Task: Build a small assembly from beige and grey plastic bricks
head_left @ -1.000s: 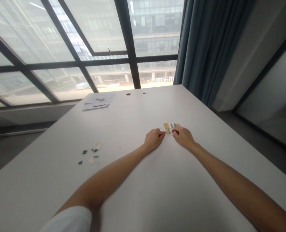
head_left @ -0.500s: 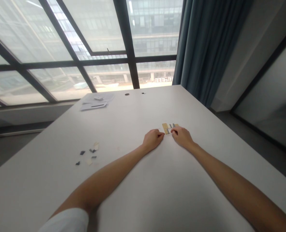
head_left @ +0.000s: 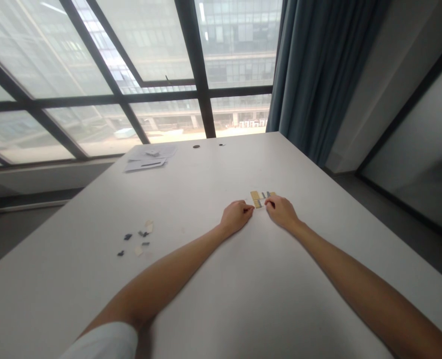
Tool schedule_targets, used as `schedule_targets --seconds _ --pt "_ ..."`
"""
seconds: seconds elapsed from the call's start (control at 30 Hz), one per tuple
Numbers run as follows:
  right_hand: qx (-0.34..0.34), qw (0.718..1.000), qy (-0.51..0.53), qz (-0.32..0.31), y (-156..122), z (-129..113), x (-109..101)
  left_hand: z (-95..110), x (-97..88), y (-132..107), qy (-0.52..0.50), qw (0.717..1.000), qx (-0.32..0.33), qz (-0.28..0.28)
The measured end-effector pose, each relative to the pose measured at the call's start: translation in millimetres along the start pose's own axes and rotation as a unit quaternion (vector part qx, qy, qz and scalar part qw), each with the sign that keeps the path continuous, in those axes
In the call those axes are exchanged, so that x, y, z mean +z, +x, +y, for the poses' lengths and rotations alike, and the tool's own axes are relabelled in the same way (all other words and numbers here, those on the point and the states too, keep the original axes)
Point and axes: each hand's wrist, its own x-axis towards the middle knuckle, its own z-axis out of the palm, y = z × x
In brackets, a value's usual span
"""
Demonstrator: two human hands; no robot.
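A small flat board [head_left: 254, 196] lies on the white table, made up of yellow-gold blocks with white and dark grey strips between them. At its lower left corner are the closed fingertips of my left hand [head_left: 236, 215], touching or nearly touching the edge. My right hand [head_left: 281, 211] rests over the board's right part, thumb and forefinger pinched together at its front edge. Whatever either pinch holds is too small to make out. The right fingers hide some of the board.
Several small dark pieces [head_left: 127, 237] and pale pieces [head_left: 138, 252] are scattered on the table [head_left: 206, 299] at left. Papers [head_left: 146, 163] lie at the back left, by the window. Beyond the right back corner hangs a blue curtain [head_left: 318, 75].
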Motion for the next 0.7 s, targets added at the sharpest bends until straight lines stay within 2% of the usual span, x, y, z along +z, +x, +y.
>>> schedule_targets --seconds 0.1,0.23,0.33,0.53,0.7 --pt "-0.003 1.000 0.024 0.016 0.2 0.6 -0.1 -0.9 0.1 -0.4 -0.008 1.000 -0.003 0.006" --pt "0.007 0.996 0.054 0.072 -1.1 1.5 -2.0 -2.0 0.9 0.9 -0.024 0.999 -0.027 0.036" --pt "-0.023 0.992 0.077 0.093 -3.2 0.0 -5.6 -2.1 1.6 1.5 -0.027 0.998 -0.036 0.050" --pt "-0.164 0.979 0.118 0.017 -9.5 -9.5 -11.0 0.7 2.3 -0.8 -0.003 0.999 -0.031 0.027" --pt "-0.209 0.971 0.113 -0.026 -12.7 -14.2 -9.5 -0.3 4.6 -0.4 0.022 0.999 -0.020 0.022"
